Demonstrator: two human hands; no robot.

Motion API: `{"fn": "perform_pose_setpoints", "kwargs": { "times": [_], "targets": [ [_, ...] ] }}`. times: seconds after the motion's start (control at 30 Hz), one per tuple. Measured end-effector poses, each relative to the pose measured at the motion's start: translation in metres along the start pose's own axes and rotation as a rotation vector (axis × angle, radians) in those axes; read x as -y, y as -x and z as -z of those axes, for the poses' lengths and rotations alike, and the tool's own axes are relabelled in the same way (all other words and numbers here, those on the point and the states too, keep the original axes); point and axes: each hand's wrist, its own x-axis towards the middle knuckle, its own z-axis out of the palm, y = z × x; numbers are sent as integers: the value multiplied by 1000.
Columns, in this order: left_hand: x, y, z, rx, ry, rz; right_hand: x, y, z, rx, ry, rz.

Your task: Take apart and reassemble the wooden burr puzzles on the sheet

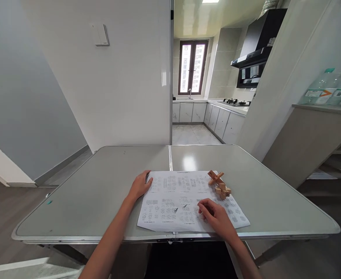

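Note:
A large white paper sheet (170, 197) printed with rows of small diagrams lies on the table. My left hand (140, 186) is at its upper left edge, thumb on the paper and fingers bent around the border. Over the sheet's lower right part is my right hand (213, 217), its fingers curled in loosely and no object visible in them. Beyond that hand, a wooden interlocking puzzle (223, 191) of short notched bars sits on the sheet. Just behind it a second wooden piece of crossed bars (215, 177) lies at the sheet's upper right corner.
The grey folding table (263, 201) has a metal rim and a seam down its middle. A small green bit (49, 202) lies near its left edge. Plastic bottles (321, 89) stand on a cabinet at the right. A kitchen opens behind the table.

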Motion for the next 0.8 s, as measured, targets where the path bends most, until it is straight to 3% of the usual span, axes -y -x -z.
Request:
{"fn": "perform_pose_setpoints", "kwargs": {
  "times": [0.8],
  "targets": [
    [2, -1, -3, -8, -2, -6, -2, 0, -1, -14, -16, 19]
  ]
}}
